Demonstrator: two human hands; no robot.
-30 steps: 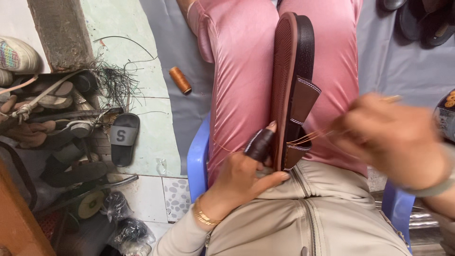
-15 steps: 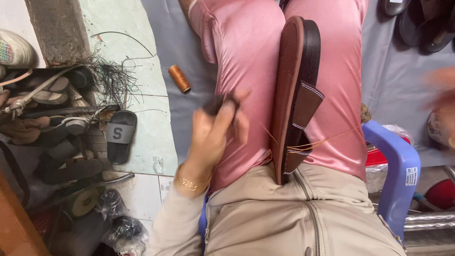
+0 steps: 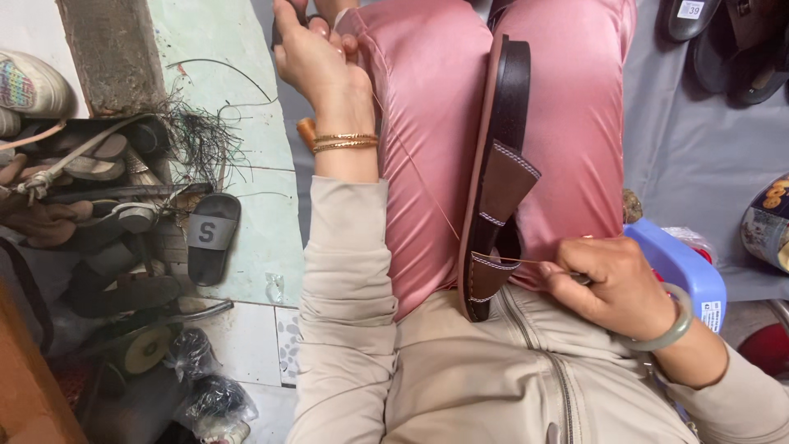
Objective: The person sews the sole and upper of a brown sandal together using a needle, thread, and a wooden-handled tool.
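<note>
Since both hands are pulling away from each other, this reads as the tightening half of a stitch. Nearest: right hand (image 3: 616, 284), green bangle (image 3: 679, 322) on the wrist, fingers (image 3: 567, 275) pinched shut on the thread (image 3: 415, 168) just beside the sandal (image 3: 496, 148); can't tell if a needle is in that pinch. Sandal stands on edge on the pink lap (image 3: 427, 123), sole toward the left arm, brown strap (image 3: 511, 182) facing right, heel end against the beige jacket (image 3: 460, 378). White stitching shows along the strap edges. Thread exits low at the strap's base, one end short to the right hand, the other running taut and diagonal across the thigh up to the left hand (image 3: 316, 62). Left fingers closed round a dark object, mostly hidden by the hand, with the thread going into that grip. My read: the next move calls for even tension on both ends and the sandal kept clamped on the lap so it doesn't tip. Blue stool (image 3: 686, 267) at right. Farther out: black slide (image 3: 209, 238) and a shoe pile (image 3: 90, 205) on the floor at left, grey sheet (image 3: 699, 148) with more shoes beyond.
</note>
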